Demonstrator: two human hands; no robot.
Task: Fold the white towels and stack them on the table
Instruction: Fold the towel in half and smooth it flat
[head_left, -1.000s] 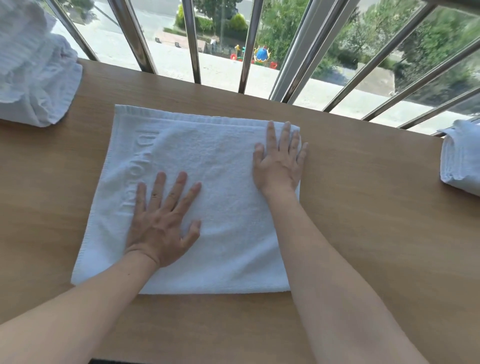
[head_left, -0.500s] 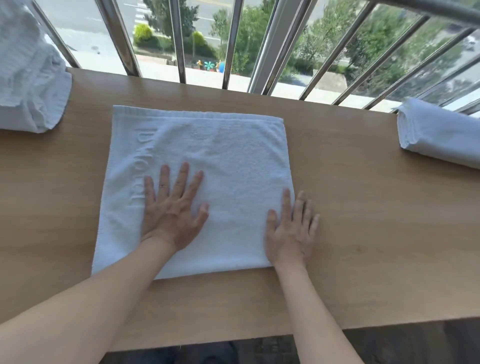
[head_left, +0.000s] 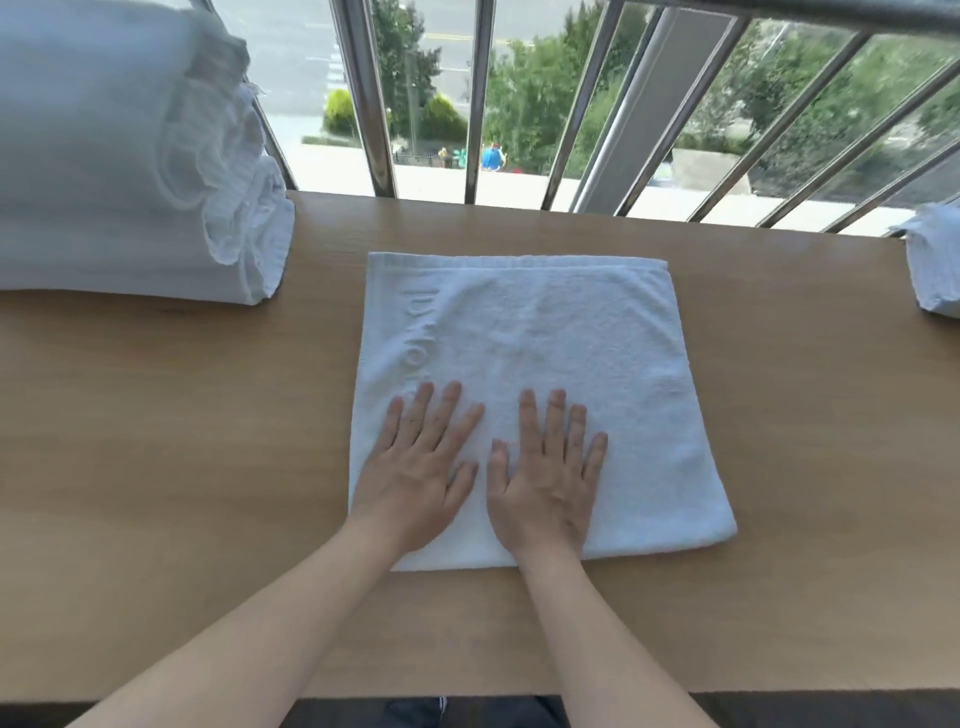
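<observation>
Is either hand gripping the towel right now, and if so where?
Neither. The left hand and right hand lie flat, fingers straight, pressing on the near half of the towel; nothing is gripped.

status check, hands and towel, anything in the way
Left hand and right hand flat, side by side on the towel. Towel lies flat on the table, not yet stacked. Nothing in the way.

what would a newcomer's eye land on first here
The left hand and right hand lie flat, side by side, on the near half of a folded white towel in the middle of the wooden table. A bulky pile of white towels sits at far left, and metal window bars run behind the table.
</observation>
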